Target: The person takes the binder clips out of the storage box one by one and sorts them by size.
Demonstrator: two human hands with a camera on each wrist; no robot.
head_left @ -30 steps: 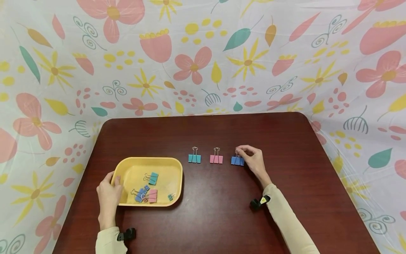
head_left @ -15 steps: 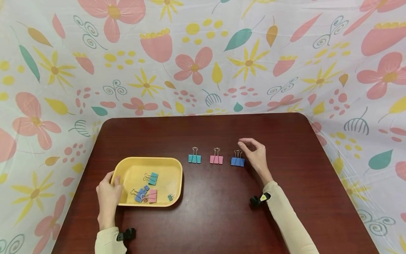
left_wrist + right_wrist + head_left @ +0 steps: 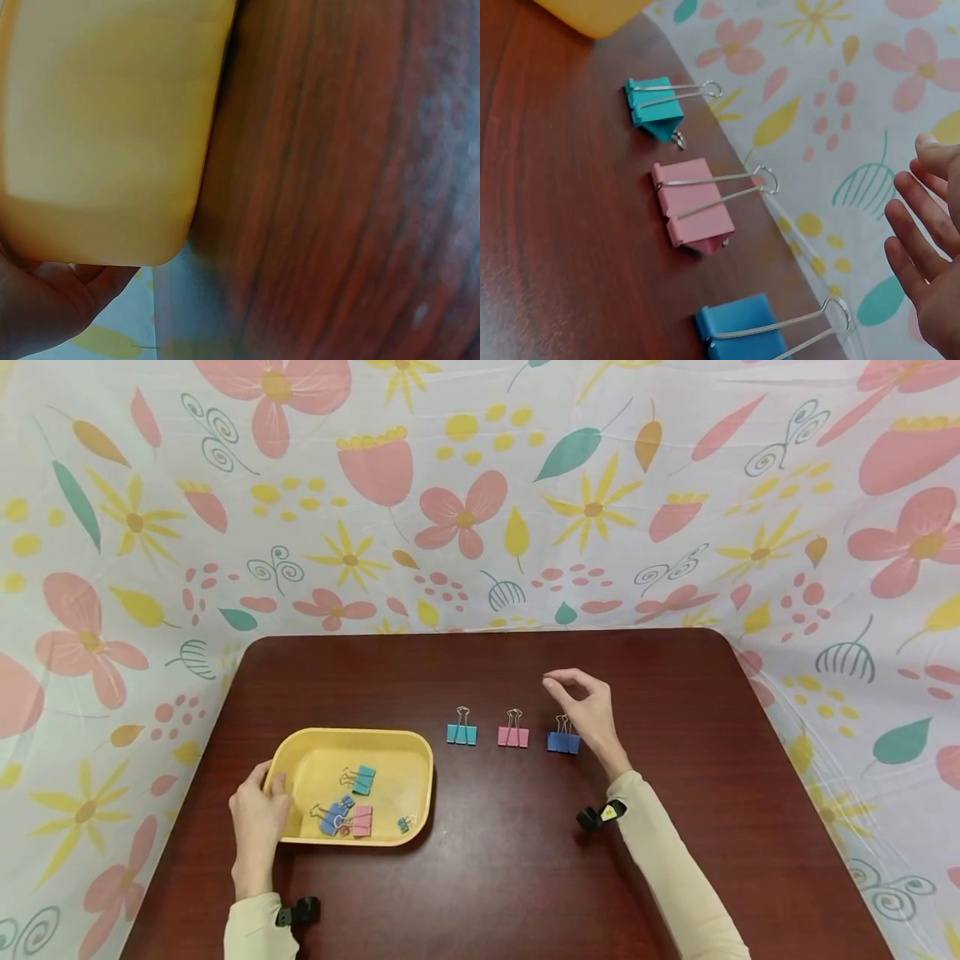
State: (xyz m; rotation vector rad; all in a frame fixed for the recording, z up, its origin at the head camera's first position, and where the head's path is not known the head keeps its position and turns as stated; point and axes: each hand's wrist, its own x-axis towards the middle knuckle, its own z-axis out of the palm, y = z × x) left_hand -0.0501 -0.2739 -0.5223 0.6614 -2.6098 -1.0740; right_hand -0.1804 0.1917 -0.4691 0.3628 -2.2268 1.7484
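My left hand (image 3: 258, 810) grips the left end of a yellow tray (image 3: 423, 789), thumb over the rim, fingers outside. Inside the tray lie a teal binder clip (image 3: 363, 780), a blue binder clip (image 3: 330, 818), a pink binder clip (image 3: 362, 821) and a few tiny clips. A row on the table runs from a teal binder clip (image 3: 656, 105) through a pink binder clip (image 3: 695, 201) to a blue binder clip (image 3: 746, 326), wire handles toward the far edge. Just past the blue one hovers my right hand (image 3: 591, 706), fingers loosely bent, nothing between them.
The dark wooden table (image 3: 487, 893) carries the tray on the left and the clip row right of it. A flower-printed cloth (image 3: 465, 577) rises along its far edge and sides.
My right hand has let go of the blue clip's handles, lifted off, then shifted left and farther back. The left hand stays on the tray.
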